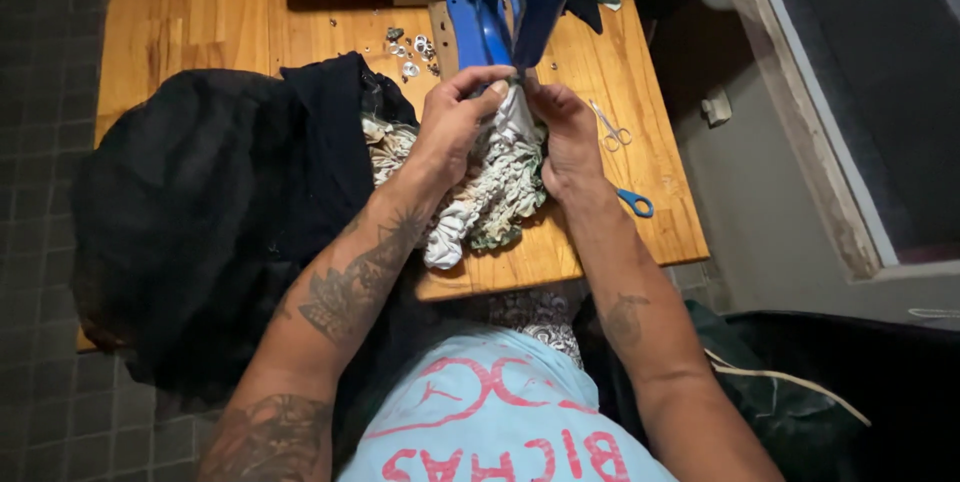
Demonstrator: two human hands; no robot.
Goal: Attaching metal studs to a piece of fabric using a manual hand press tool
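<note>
Two hands are pinching a gathered patterned cloth [490,182] under a blue press [520,2].

The left hand [455,122] and right hand [568,137] are gripping its top edge close together; the cloth's length is running from the press toward the person. Black fabric [200,212] is crowding its left; scissors [625,167] and loose metal eyelets [412,47] are lying near the press.

1. The surface [200,2] is made of warm brown wood with dark streaks.
2. The floor [40,62] on the left has small dark grey tiles.
3. On the right stands a grey wall [760,202].
4. A pale frame [800,142] runs along the wall, like a window edge.
5. The light is dim, and the corners look dark.
</note>
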